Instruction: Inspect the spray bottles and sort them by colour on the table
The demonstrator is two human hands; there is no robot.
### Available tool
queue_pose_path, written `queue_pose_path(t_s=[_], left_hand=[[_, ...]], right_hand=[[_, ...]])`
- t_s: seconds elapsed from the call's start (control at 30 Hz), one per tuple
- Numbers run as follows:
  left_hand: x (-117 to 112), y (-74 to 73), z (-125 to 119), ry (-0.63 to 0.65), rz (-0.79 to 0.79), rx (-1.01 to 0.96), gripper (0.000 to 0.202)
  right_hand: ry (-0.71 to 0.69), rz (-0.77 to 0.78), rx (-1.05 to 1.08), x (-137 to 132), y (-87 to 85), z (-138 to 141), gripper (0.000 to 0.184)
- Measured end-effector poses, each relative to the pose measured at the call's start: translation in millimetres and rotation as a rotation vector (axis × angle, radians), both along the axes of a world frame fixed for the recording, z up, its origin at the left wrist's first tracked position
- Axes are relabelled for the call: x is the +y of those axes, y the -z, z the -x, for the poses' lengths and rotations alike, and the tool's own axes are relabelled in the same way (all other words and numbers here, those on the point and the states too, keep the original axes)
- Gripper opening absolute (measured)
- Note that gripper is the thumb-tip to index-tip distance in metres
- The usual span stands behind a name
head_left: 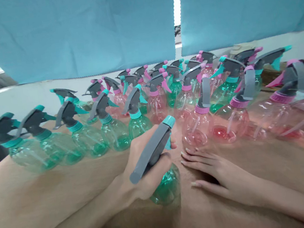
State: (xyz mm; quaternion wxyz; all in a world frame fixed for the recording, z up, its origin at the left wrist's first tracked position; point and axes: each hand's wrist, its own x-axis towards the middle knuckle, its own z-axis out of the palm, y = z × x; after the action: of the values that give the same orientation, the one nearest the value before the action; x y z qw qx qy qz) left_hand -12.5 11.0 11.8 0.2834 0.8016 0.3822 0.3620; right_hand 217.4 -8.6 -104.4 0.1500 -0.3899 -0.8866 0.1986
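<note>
My left hand [144, 163] is wrapped round the neck of a green spray bottle [166, 188], just under its grey trigger head with a teal nozzle. That bottle stands near the front of the table, and my fingers hide its collar. To its right, my right hand [217, 172] lies on the tabletop with fingers stretched out and nothing in it. Just beyond those fingertips is a pink spray bottle [196, 129] with a grey head and pink collar. Another green spray bottle [139, 124] stands right behind my left hand.
Several green spray bottles [90, 140] form a row at the left on the brown table [54, 203]. Pink spray bottles [229, 123] line the right side. More bottles of both colours crowd behind. Blue curtains [89, 33] hang at the back, with a bright gap between them.
</note>
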Motion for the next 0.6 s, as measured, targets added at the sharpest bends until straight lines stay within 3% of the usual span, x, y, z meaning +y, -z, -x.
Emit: queue_pose_path(t_s=[0.2,0.6], left_hand=[[4.8,5.7,-2.0,-0.018,0.032,-0.088,0.030],[3.8,8.1,-4.8,-0.063,-0.003,-0.030,0.031]], right_hand=[[-0.001,-0.003,0.005,0.1,0.3,-0.2,0.056],[0.007,0.020,-0.001,0.9,-1.6,1.6,0.056]])
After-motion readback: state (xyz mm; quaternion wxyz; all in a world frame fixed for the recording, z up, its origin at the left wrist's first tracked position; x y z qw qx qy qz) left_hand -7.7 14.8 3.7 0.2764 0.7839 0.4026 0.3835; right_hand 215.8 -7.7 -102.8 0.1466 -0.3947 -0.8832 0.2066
